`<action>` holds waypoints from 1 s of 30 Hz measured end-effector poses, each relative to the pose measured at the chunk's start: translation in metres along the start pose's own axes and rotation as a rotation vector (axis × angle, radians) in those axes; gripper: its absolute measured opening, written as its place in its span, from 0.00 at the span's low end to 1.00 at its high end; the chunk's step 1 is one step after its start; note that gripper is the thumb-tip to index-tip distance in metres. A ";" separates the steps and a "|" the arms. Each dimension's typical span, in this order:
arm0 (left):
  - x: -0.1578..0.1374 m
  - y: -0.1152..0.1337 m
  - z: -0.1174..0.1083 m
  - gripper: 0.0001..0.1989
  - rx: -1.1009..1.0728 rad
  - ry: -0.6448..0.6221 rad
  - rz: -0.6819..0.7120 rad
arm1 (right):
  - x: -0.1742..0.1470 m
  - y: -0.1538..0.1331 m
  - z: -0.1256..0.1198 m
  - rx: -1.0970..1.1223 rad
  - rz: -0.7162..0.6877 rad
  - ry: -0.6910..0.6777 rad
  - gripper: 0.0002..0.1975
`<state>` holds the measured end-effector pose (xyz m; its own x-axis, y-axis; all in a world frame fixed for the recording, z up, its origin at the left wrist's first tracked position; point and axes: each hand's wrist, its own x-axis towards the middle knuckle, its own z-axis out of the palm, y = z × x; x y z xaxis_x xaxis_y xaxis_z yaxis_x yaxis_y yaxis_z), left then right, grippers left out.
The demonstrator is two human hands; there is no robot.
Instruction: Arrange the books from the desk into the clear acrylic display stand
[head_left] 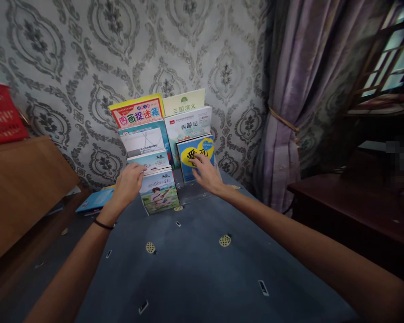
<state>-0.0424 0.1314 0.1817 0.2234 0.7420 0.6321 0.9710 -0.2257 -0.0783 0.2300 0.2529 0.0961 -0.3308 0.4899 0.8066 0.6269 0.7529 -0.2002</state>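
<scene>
My left hand [129, 181] is at the upper left corner of a paperback book [160, 195] whose cover shows a figure with a guitar. Its fingers are bent together over that corner, and the grip is partly hidden. Behind stand a light-blue book [155, 160], a white-covered one [143, 140] and a red-and-yellow picture book [138, 114]. My right hand [207, 174] has its fingers apart in front of a blue book [187, 168] with yellow hearts. A pale book [191, 123] and a cream book [185, 99] rise behind the blue one.
The books stand in two upright rows on a dark blue tablecloth [195, 269] with a pineapple print, near a patterned wall [222, 54]. A flat blue book [94, 199] lies left, beside a wooden cabinet [27, 179] bearing a red basket [3, 112]. Purple curtains [289, 80] hang right.
</scene>
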 end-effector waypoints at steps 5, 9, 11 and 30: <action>-0.015 -0.006 0.009 0.16 0.020 0.024 0.024 | 0.000 0.001 0.001 0.003 0.001 0.001 0.20; -0.020 -0.007 0.016 0.16 0.038 0.030 0.064 | -0.001 -0.002 0.000 0.014 0.011 0.005 0.20; -0.020 -0.005 0.019 0.16 0.066 0.033 0.092 | -0.002 -0.004 0.000 0.030 0.024 0.025 0.20; -0.020 0.002 0.036 0.18 0.148 0.126 0.208 | -0.012 -0.007 0.016 0.181 -0.026 0.114 0.19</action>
<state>-0.0415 0.1389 0.1407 0.4159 0.6026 0.6810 0.9093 -0.2635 -0.3221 0.2186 0.2490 0.0793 -0.2568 0.4237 0.8686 0.4786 0.8366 -0.2666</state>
